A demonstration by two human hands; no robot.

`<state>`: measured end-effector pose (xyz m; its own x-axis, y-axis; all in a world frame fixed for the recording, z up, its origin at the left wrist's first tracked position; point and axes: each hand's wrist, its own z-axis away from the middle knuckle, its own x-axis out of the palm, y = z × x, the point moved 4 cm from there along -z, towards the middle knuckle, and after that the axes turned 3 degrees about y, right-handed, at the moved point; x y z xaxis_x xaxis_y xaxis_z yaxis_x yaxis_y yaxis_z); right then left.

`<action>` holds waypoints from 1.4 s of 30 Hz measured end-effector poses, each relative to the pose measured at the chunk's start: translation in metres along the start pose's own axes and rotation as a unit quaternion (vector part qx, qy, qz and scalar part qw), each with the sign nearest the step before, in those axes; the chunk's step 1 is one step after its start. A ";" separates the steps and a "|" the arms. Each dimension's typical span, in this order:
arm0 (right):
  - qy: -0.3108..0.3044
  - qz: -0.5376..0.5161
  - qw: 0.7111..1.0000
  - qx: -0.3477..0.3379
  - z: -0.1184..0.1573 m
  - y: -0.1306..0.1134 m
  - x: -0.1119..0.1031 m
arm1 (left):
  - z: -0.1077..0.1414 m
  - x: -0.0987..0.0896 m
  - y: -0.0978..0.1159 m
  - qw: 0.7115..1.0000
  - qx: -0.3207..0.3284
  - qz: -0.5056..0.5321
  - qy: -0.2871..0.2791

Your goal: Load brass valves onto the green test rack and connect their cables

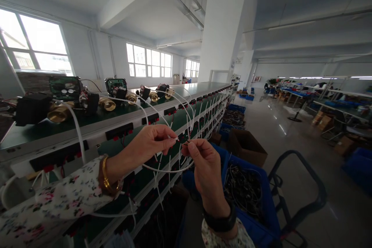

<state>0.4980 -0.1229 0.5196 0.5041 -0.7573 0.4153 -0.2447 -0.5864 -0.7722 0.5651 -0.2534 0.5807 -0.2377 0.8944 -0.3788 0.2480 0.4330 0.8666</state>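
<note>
Left hand (158,141) and right hand (205,164), fingertips nearly meeting: the left pinches a thin wire end (177,138), the right short dark wires (187,143). A white cable (171,171) curves below the fingers. Beyond them to the left, brass fittings (59,113) line a counter (203,86); to their lower right, a blue crate (267,201) holds dark cables (244,190).

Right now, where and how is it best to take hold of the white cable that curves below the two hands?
I would probably pinch the white cable at the low middle of its curve, coming from below on the wearer's side. It is thin, and this part sags below the left hand and the right hand, clear of their fingers.
</note>
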 end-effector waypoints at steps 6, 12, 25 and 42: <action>-0.013 0.025 0.999 -0.028 0.005 -0.006 0.004 | 0.005 0.002 -0.003 0.997 -0.020 0.002 -0.077; -0.028 0.103 0.994 -0.011 0.011 -0.009 0.010 | 0.008 0.002 -0.007 0.994 -0.030 0.011 -0.105; -0.016 0.163 0.986 -0.013 0.017 -0.011 0.011 | 0.014 0.002 -0.014 0.992 -0.019 -0.064 -0.103; 0.000 0.290 0.954 -0.079 0.028 -0.008 0.013 | 0.019 0.002 -0.003 0.981 0.040 -0.183 -0.048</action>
<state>0.5298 -0.1199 0.5171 0.2453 -0.9676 -0.0599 -0.6043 -0.1044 -0.7899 0.5820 -0.2509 0.5711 -0.2364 0.6823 -0.6918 0.2369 0.7309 0.6400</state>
